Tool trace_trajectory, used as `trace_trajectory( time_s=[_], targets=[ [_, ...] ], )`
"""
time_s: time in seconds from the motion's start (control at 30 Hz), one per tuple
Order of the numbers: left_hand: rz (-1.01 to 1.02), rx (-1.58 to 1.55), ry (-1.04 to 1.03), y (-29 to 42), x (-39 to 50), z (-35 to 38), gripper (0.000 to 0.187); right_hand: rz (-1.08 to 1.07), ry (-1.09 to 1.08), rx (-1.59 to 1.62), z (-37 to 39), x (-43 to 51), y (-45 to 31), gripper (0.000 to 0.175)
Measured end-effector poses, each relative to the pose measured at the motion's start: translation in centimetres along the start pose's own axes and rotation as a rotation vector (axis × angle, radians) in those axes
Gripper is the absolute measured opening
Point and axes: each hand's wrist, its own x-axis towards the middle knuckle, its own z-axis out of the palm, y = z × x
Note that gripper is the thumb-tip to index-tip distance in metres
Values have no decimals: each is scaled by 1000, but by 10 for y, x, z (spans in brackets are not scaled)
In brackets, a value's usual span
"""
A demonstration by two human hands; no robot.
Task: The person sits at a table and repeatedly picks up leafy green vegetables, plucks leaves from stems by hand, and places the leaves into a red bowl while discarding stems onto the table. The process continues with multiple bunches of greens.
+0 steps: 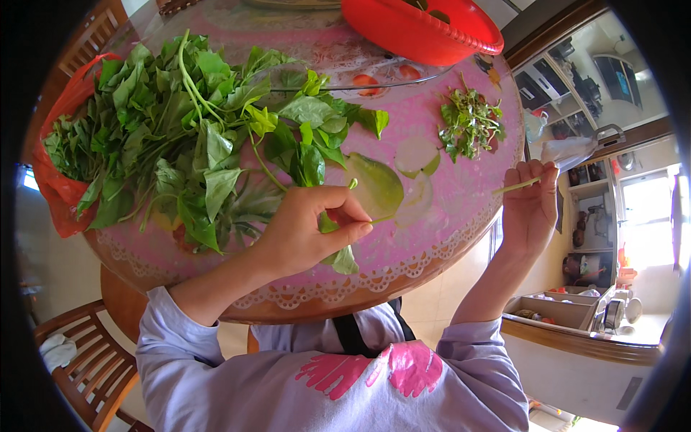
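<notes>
My left hand pinches a green leafy stem between thumb and forefinger, over the front part of the round table. Leaves on that sprig hang below the hand. Off to the right, my right hand is raised near the table's edge and grips a short pale-green stem piece. A large heap of leafy greens spreads across the left of the table, partly inside a red plastic bag. A small pile of leaves and stem bits lies on the right side.
A red plastic basin stands at the back, its contents mostly cut off. The table has a pink printed cover with a lace-pattern border. A wooden chair is at lower left; open shelves and a counter are to the right.
</notes>
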Motion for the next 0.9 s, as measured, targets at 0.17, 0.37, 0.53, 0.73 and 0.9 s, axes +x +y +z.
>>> trace_trajectory(
  time_s=[0.17, 0.37, 0.53, 0.73, 0.9],
  targets=[
    [-21, -64, 4, -7, 1, -1, 9, 199, -198, -589, 29, -35, 31, 5],
    [-74, -146, -1, -10, 1, -2, 9, 141, -315, -951, 49, -53, 63, 13],
    [-50, -219, 14, -13, 2, -1, 8, 212, -389, -1066, 51, -58, 63, 13],
    [-98, -504, 146, -12, 4, -4, 9, 256, -672, -1274, 45, -61, 64, 9],
    [-210, -659, 191, -13, 3, -13, 14, 344, -376, -1273, 25, -42, 37, 8]
  ],
)
